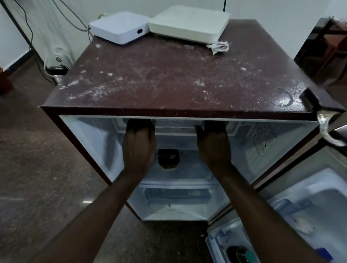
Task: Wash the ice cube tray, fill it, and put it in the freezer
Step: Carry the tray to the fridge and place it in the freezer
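A small maroon fridge [172, 80] stands open below me, seen from above. Both my arms reach into its top freezer space. A pale ribbed ice cube tray [177, 126] shows between my hands, just under the fridge's top edge, and most of it is hidden. My left hand [140, 143] holds its left end with curled fingers. My right hand [214, 146] holds the right end, thumb on the tray's side. The fingertips of both hands are hidden under the top edge.
The fridge door [317, 203] hangs open at the right, with a dark bottle [240, 255] in its rack. A dark container [167, 158] sits on the shelf under my hands, above a clear drawer [176, 195]. Two white boxes [120, 27] [188, 23] and crumpled paper [219, 47] lie on the dusty top.
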